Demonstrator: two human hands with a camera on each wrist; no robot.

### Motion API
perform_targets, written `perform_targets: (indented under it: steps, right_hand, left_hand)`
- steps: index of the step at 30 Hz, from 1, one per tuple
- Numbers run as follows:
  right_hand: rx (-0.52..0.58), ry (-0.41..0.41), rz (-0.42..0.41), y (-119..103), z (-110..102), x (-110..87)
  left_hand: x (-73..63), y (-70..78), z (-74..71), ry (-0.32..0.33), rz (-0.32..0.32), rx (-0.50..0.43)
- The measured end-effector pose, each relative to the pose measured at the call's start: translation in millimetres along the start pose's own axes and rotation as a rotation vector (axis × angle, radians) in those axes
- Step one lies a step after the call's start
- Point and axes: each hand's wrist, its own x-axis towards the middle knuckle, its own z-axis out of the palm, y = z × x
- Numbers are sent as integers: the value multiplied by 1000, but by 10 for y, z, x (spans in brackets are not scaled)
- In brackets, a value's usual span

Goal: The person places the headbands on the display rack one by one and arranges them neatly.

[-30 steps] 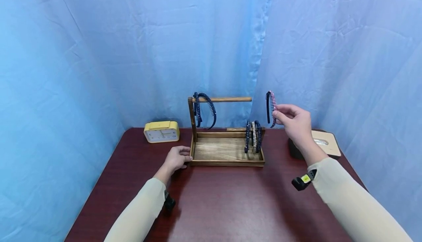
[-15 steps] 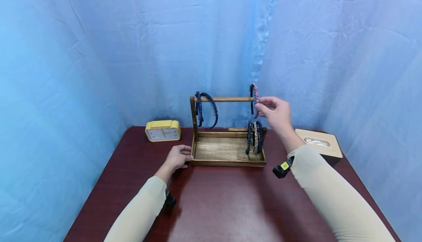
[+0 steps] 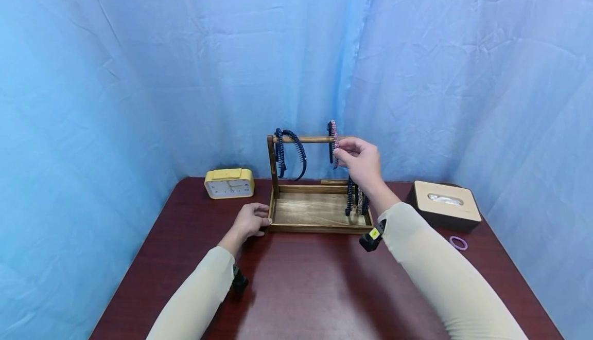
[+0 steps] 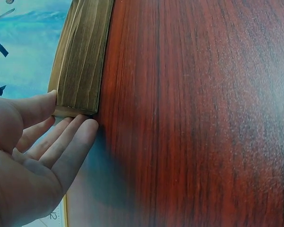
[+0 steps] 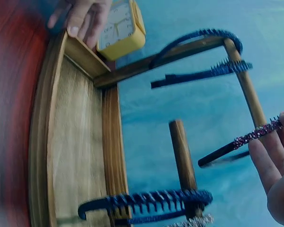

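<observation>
My right hand [image 3: 363, 162] pinches a pink glittery headband [image 3: 334, 144] between thumb and fingers. In the right wrist view the headband [image 5: 258, 135] straddles the upper bar [image 5: 248, 90] of a wooden stand. At the bar's left end hang two dark blue toothed headbands [image 3: 296, 155]. Lower down, several headbands [image 3: 350, 196], dark blue and silvery, hang on the short lower bar [image 3: 333, 181], partly covered by my right hand and wrist. My left hand [image 3: 250, 220] touches the left end of the stand's wooden tray [image 3: 319, 229], its fingers [image 4: 78, 146] nearly straight and the thumb at the rim.
A yellow alarm clock [image 3: 229, 183] stands left of the stand. At the right are a tissue box [image 3: 447, 203] with a light wooden top and a small purple ring [image 3: 458, 243]. Blue curtains [image 3: 222, 62] hang behind the dark red table [image 3: 296, 283].
My right hand has moved left with the pink headband, from beside the stand to over the upper bar. The purple ring has come into sight. My left hand stays at the tray.
</observation>
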Motion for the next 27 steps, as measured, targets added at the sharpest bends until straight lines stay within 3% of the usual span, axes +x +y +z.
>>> perform_targets:
  steps: [27]
  right_hand:
    - [-65, -88, 45, 135, 371, -38]
  left_hand:
    - [-43, -1, 10, -5, -8, -9]
